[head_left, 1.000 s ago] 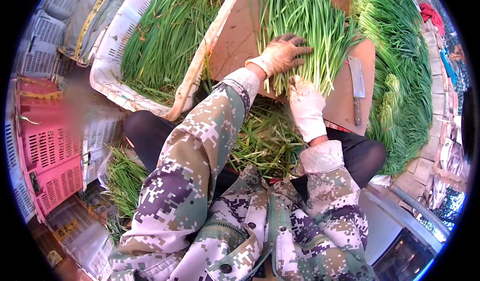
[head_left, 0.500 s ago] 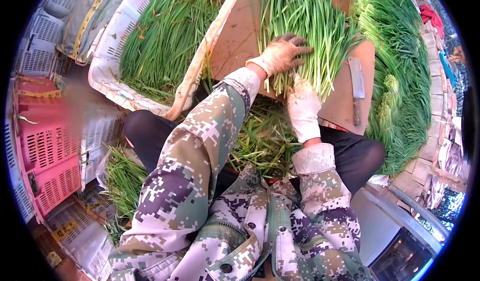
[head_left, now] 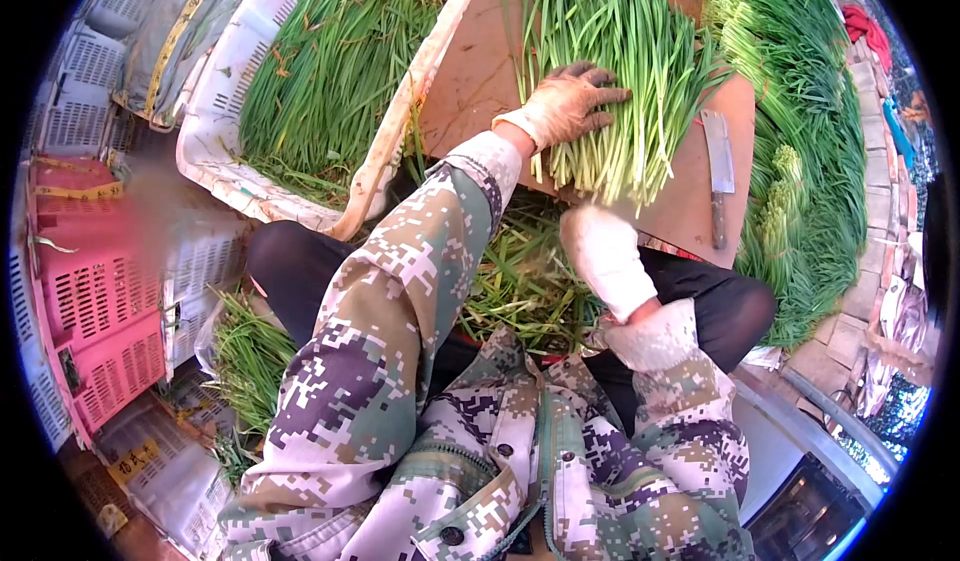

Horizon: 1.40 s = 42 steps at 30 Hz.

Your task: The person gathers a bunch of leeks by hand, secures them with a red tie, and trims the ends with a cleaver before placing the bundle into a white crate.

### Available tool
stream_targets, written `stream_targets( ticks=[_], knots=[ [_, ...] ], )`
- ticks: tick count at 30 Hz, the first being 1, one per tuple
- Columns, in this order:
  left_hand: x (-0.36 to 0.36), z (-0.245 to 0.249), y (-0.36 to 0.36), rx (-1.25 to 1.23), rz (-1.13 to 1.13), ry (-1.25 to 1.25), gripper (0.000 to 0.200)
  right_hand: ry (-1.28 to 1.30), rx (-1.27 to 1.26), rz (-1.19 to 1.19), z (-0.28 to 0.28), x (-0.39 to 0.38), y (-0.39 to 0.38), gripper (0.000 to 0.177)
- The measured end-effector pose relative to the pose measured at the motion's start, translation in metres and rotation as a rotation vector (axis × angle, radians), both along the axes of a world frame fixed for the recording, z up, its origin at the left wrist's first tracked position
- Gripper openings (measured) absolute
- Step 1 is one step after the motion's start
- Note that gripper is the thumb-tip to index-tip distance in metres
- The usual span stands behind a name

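My left hand, in a stained glove, lies on a thick bundle of green chives with its fingers spread. The pale stalk ends point toward me, and the bundle rests on a brown board. My right hand, in a whitish glove, hovers just below the stalk ends, apart from them. Its fingers are turned away and blurred, so I cannot see whether it holds anything. To the right of the bundle, a knife with a wide blade and a dark handle lies on the board.
A white crate full of chives stands at the left of the board. More chives are piled along the right. Loose leaves lie between my knees. Pink crates are stacked at far left, and a metal-edged box sits at lower right.
My right hand has drawn back from the stalk ends toward my body, and its fingers have turned out of sight. My left hand stays almost in place on the bundle.
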State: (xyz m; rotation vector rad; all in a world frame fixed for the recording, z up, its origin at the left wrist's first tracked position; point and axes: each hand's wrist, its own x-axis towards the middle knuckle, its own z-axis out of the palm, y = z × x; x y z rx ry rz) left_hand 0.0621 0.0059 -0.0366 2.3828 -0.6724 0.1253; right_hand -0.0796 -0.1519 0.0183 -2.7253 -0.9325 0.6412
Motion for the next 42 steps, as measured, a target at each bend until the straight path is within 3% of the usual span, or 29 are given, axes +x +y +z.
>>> stream_targets(
  ticks=[2,3,4,6,9,10,13,15,19,21,22,24,28,31,32,34,35,37,40,42],
  knots=[
    [0.002,-0.002,0.000,0.049,-0.005,-0.057,0.047,-0.156,0.120,-0.039,-0.004,-0.002,-0.008,0.014],
    [0.001,-0.005,0.000,0.033,-0.007,-0.053,0.048,-0.027,0.116,-0.249,-0.004,0.006,-0.005,0.012],
    [0.001,-0.003,0.000,0.033,-0.007,-0.056,0.048,-0.021,-0.044,-0.231,-0.003,0.013,0.001,0.014],
    [-0.001,0.004,0.000,0.041,-0.012,-0.016,0.048,-0.273,0.364,-0.332,0.029,0.027,0.000,0.023],
    [-0.001,0.006,-0.001,0.031,-0.010,0.001,0.047,-0.439,0.359,-0.272,-0.004,0.052,-0.001,0.029],
    [-0.001,0.005,0.000,0.014,-0.001,0.005,0.047,-0.568,0.245,-0.263,-0.012,0.046,0.003,0.036],
    [-0.001,-0.002,0.000,0.003,-0.005,0.007,0.047,-0.408,0.217,-0.364,-0.021,0.041,0.006,0.036],
    [0.001,-0.003,0.000,-0.007,-0.019,-0.005,0.047,-0.646,0.220,-0.291,-0.031,0.043,0.010,0.036],
    [0.000,0.002,0.000,0.017,-0.001,-0.010,0.046,-0.590,0.222,-0.332,-0.029,0.050,0.021,0.035],
    [0.000,0.000,0.003,0.032,-0.002,-0.011,0.046,-0.470,0.067,-0.368,-0.024,0.050,0.023,0.035],
    [0.001,0.001,0.001,0.043,-0.007,-0.014,0.047,-0.834,0.177,-0.174,-0.035,0.051,0.020,0.028],
    [0.002,0.001,0.001,0.047,-0.006,-0.022,0.047,-0.711,0.145,-0.214,-0.030,0.047,0.020,0.026],
    [0.003,-0.001,0.000,0.037,-0.012,-0.015,0.047,-0.786,0.299,-0.076,-0.015,0.040,0.010,0.022],
    [0.003,-0.002,0.003,0.018,-0.009,-0.013,0.047,-0.228,0.125,-0.057,-0.015,0.009,0.003,0.016],
    [0.003,-0.001,0.001,0.016,-0.010,-0.014,0.047,-0.210,0.157,-0.057,-0.019,0.006,0.000,0.016],
    [0.002,0.001,0.002,0.018,-0.009,-0.012,0.047,0.158,0.099,0.108,0.004,-0.009,-0.003,0.015],
    [0.002,0.002,0.001,0.003,-0.005,0.009,0.046,0.158,0.098,0.108,0.001,-0.009,-0.006,0.015],
    [0.003,-0.001,0.001,0.011,-0.003,0.021,0.046,0.116,0.428,-0.083,-0.001,-0.006,-0.012,0.017],
    [0.004,-0.002,0.002,-0.006,-0.009,0.023,0.046,-0.084,0.302,-0.221,0.010,0.015,-0.016,0.016],
    [0.004,-0.001,0.002,-0.020,-0.013,0.024,0.045,-0.326,0.359,-0.245,0.008,0.019,-0.012,0.011]
  ],
)
